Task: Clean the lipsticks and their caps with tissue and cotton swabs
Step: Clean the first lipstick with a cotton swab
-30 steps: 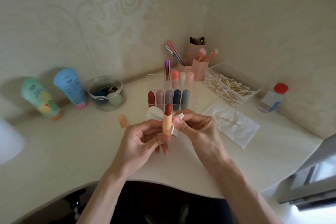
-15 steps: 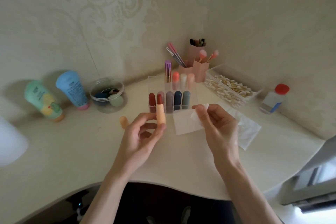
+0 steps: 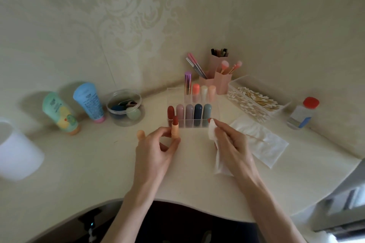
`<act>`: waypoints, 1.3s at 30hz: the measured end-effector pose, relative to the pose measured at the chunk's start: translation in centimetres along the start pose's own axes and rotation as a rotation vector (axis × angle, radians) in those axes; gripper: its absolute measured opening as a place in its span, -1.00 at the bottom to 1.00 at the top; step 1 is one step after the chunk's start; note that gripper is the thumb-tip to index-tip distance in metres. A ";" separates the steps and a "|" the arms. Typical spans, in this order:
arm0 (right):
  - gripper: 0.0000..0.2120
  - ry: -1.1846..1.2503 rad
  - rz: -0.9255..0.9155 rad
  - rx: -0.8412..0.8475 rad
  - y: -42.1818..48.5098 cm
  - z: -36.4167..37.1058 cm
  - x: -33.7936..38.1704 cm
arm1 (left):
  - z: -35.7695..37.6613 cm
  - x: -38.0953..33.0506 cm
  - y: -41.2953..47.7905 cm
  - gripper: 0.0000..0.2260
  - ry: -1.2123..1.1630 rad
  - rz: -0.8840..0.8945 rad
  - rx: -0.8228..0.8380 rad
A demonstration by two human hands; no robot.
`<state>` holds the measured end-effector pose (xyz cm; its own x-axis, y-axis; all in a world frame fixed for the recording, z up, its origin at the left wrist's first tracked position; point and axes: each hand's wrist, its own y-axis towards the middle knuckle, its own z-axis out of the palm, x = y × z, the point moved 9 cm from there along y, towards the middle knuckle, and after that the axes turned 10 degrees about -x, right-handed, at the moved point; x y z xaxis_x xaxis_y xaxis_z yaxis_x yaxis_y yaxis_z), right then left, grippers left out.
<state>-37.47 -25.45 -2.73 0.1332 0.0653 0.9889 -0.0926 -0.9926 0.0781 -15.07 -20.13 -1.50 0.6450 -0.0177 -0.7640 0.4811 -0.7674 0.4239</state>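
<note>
Head view showed the left hand [image 3: 156, 150] raised over the desk, thumb and curled fingers gripping a peach-cased lipstick [image 3: 175, 130] upright, its dark red bullet wound out and uncapped. Apart from it, the right hand [image 3: 233, 144] pinched a crumpled white tissue [image 3: 212, 133] between thumb and forefinger. The loose end hung below the palm, partly hidden by the hand. A red spot at the forefinger tip was too small to tell as nail or smear. Both bare forearms reached in from the bottom edge.

Just left of the left hand a peach cap [image 3: 141, 134] stood on the cream desk [image 3: 94, 167]. Beyond the hands a clear acrylic organizer [image 3: 174, 96] held a front row of capped lipsticks [image 3: 189, 114], with taller ones behind. To its right sat a clear tray of cotton swabs [image 3: 256, 100], a flat tissue sheet [image 3: 265, 149] with a single swab [image 3: 254, 137] lying on it, and a small red-capped bottle [image 3: 302, 113]. Pink brush holders [image 3: 222, 83] stood in the corner.

Left of the organizer were a round clear tub [image 3: 124, 107] of sponges, a blue tube [image 3: 88, 102] and a green tube [image 3: 59, 112], both tubes cap down near the wall. A blurred white shape [image 3: 17, 150] was cut off at the left edge, and a grey object [image 3: 339, 203] at the lower right. Pale damask wallpaper [image 3: 138, 16] covered both walls. The desk's front edge curved inward over a dark gap.
</note>
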 end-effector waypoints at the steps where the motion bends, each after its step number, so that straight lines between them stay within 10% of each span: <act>1: -0.70 -0.012 0.015 0.001 0.0 0.1 0.0 | 0.0 -0.3 0.1 -0.94 0.021 0.026 -0.017; 12: -0.43 -0.114 -0.072 0.037 -0.3 0.4 1.1 | 0.6 0.5 0.5 -0.91 0.116 0.021 -0.055; 31: -0.57 -0.146 -0.130 0.041 -0.4 0.4 1.1 | -0.1 -0.4 0.1 -0.67 0.108 -0.008 -0.047; 39: -0.89 -0.066 -0.082 0.113 -0.7 1.2 0.7 | -6.2 -0.4 -2.8 -0.86 0.130 0.129 -0.334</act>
<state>-36.13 -24.87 -2.21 0.2011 0.1434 0.9690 0.0324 -0.9897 0.1398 -13.01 -14.05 0.63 0.7725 -0.0027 -0.6351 0.5443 -0.5124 0.6642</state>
